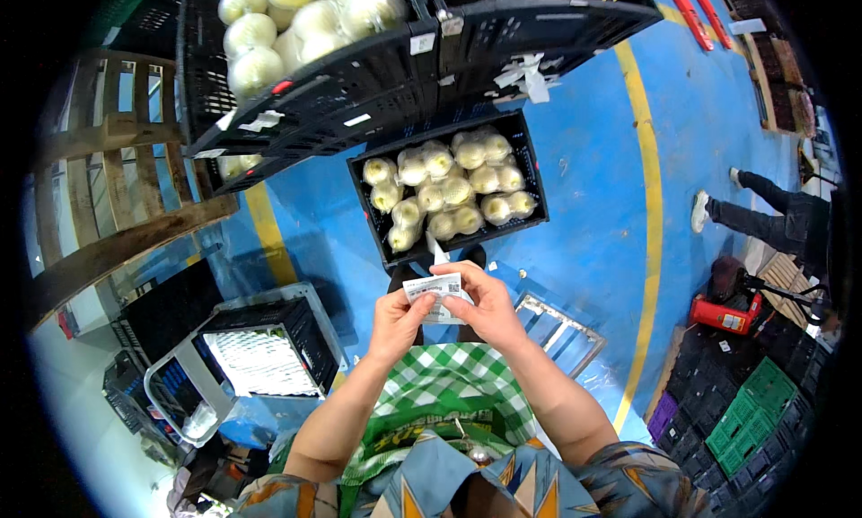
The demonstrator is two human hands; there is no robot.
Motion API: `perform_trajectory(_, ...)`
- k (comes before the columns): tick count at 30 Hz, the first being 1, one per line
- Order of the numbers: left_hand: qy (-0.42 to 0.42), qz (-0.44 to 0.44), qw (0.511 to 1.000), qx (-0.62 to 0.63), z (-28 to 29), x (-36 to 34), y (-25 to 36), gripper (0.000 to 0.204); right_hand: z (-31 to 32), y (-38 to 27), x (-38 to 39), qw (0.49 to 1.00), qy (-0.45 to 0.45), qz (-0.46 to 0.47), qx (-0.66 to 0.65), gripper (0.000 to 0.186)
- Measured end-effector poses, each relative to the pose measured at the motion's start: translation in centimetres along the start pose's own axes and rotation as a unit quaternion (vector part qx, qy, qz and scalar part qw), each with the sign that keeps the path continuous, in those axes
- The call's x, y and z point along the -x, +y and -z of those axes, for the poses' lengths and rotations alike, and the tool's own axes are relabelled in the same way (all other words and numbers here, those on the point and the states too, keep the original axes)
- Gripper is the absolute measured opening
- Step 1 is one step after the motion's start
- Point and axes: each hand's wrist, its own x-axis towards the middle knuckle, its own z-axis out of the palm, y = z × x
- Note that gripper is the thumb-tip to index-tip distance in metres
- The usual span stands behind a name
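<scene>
Both of my hands are in front of my body, pinching a strip of white printed labels point(435, 295) between thumbs and fingers. My left hand point(398, 322) grips its left edge, with the thumb pressed on the paper. On the other side my right hand point(485, 304) holds the right edge, its fingers behind the sheet. The strip's end sticks up past my right fingers toward a black crate point(382, 233) on the floor. Inside that crate lie several clear-wrapped packs of pale round fruit point(446, 193), which my hands do not touch.
Tall black crates point(359, 114) stand just beyond, one filled with the same pale fruit. Wooden pallets point(117, 172) are at the left. A trolley with a black crate point(310, 338) sits lower left, and a metal frame point(561, 334) lies at right. A person point(772, 215) walks at far right.
</scene>
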Motion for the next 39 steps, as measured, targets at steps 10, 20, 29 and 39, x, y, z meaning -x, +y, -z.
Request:
perform_trajectory(10,0.004,-0.191,0.976,-0.104,0.6,7.6,6.9,0.019,-5.7,-9.0,5.8,0.945,0.036,0.176,0.272,0.006)
perform_trajectory(20,0.054,-0.381,0.866,-0.318,2.5,13.0,9.9,0.011,-9.8,-9.3,9.1,0.932,0.007,0.168,0.320,0.005)
perform_trajectory(29,0.142,-0.340,0.891,-0.265,1.5,15.3,13.9,0.015,-10.7,-12.0,7.0,0.916,-0.065,0.246,0.311,0.012)
perform_trajectory(39,0.174,-0.423,0.819,-0.347,2.7,12.0,15.3,0.011,-10.6,-13.6,4.6,0.940,-0.055,0.173,0.288,0.010)
